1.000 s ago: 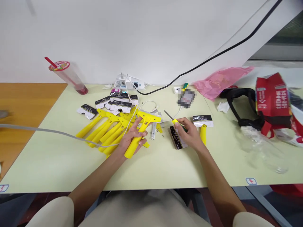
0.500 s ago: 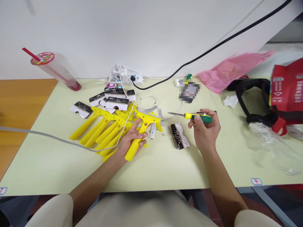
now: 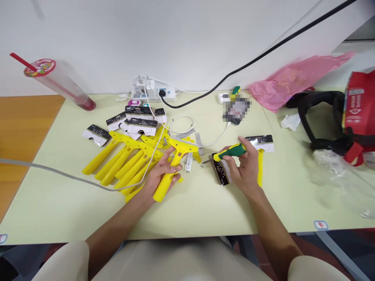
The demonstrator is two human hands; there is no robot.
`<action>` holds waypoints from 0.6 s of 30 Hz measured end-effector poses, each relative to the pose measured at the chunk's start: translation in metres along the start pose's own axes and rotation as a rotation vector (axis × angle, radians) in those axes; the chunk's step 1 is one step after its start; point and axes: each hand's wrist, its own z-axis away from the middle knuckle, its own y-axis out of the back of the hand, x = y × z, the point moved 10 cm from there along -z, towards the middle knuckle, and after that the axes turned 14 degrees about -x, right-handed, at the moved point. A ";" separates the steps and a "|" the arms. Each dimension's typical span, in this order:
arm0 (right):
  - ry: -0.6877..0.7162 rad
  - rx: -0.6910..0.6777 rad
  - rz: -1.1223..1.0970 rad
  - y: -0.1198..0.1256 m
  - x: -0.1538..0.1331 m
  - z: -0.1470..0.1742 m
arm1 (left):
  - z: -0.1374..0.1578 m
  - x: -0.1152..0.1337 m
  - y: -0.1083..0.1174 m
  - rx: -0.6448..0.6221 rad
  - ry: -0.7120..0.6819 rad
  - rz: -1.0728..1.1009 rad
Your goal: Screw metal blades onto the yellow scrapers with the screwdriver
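My left hand point(image 3: 162, 173) is closed around a yellow scraper point(image 3: 170, 174), its wide head tilted up and away from me. A screwdriver point(image 3: 233, 152) with a green and yellow handle is gripped in my right hand point(image 3: 246, 168). Its shaft points left and down, the tip close to a tiny screw point(image 3: 202, 166) on the table. Under the screwdriver lies a black and white card sleeve point(image 3: 220, 173), partly covered by my hand. Between the hands rests a metal blade holder point(image 3: 189, 162). Several yellow scraper handles point(image 3: 127, 160) lie side by side left of my left hand.
More card sleeves point(image 3: 140, 127) are heaped behind the handles, near a power strip point(image 3: 155, 90). A white cable crosses the handles. A phone point(image 3: 236, 111) lies at the back. Another scraper point(image 3: 260, 168) with a card sits beyond my right wrist. A tall cup point(image 3: 63, 86) leans at left.
My right hand has moved left and tipped the screwdriver downward, its tip now low by the tiny screw. The scraper beyond that hand has come into sight. My left hand keeps its hold.
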 end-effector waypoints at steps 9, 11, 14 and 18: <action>-0.011 -0.089 0.029 -0.011 -0.002 0.003 | 0.001 -0.001 0.000 -0.011 0.015 -0.006; -0.033 -0.075 0.018 -0.010 0.000 0.003 | 0.000 -0.001 0.000 -0.011 0.015 -0.015; -0.049 -0.049 0.010 -0.006 0.002 0.004 | -0.001 -0.001 0.001 -0.010 0.014 -0.031; -0.041 -0.030 -0.002 -0.003 0.001 0.004 | -0.001 -0.001 0.001 -0.009 0.015 -0.039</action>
